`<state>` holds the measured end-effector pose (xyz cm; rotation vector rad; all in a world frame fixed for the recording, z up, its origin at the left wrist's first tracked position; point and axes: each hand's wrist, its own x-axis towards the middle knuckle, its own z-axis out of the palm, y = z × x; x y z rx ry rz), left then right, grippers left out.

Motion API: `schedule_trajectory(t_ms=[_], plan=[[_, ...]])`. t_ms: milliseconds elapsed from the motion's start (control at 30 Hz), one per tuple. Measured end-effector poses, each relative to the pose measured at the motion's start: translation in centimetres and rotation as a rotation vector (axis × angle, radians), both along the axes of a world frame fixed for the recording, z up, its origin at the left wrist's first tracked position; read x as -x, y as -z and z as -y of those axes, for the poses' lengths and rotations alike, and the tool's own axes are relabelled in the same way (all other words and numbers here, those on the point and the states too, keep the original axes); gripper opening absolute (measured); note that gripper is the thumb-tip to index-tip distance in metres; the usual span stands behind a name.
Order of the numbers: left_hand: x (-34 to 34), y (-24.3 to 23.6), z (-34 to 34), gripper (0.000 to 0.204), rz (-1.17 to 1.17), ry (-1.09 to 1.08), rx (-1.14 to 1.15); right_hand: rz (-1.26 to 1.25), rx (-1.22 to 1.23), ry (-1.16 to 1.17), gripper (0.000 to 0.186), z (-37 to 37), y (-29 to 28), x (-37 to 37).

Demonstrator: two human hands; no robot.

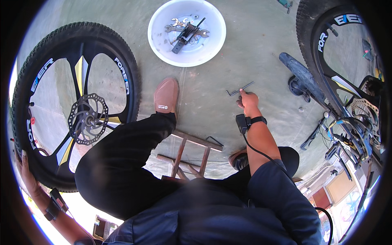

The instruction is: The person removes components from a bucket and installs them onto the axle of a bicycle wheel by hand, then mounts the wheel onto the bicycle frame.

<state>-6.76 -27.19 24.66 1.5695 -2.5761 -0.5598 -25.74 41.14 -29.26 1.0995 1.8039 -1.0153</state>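
My left hand is closed at the outer edge of a bicycle wheel, on the black knobby tyre at its lower left. The wheel has black spokes with yellow and white panels, and a disc brake rotor faces up from its hub. It stands beside my left knee. Past my right knee, my right hand pinches a thin dark hex key just above the floor. The tool's bent end points left; part of it is hidden by my fingers.
A white basin ahead holds wrenches, small metal parts and a black tool. On the right stands a bicycle with a mudguard. A wooden stool and a bent black rod lie between my legs.
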Motion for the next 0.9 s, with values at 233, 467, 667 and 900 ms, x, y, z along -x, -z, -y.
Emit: schedule_trajectory(t_ms=[233,467,667,900], plan=[[0.4,-0.5,0.3,0.064,0.003,-0.014,-0.065,-0.047,-0.086,-0.222,0.019,3.5,-1.8,2.5],[0.9,-0.1,-1.3,0.063,-0.049,-0.027,-0.140,-0.340,0.485,-0.102,0.020,10.6,-10.3,7.7],[2.2,0.2,-1.3,0.060,-0.058,-0.023,-0.128,-0.281,0.299,-0.091,0.023,5.9,-8.1,7.4],[2.8,0.4,1.2,0.059,-0.045,-0.038,-0.135,0.055,-0.088,0.201,0.022,-10.0,-3.1,-6.4]])
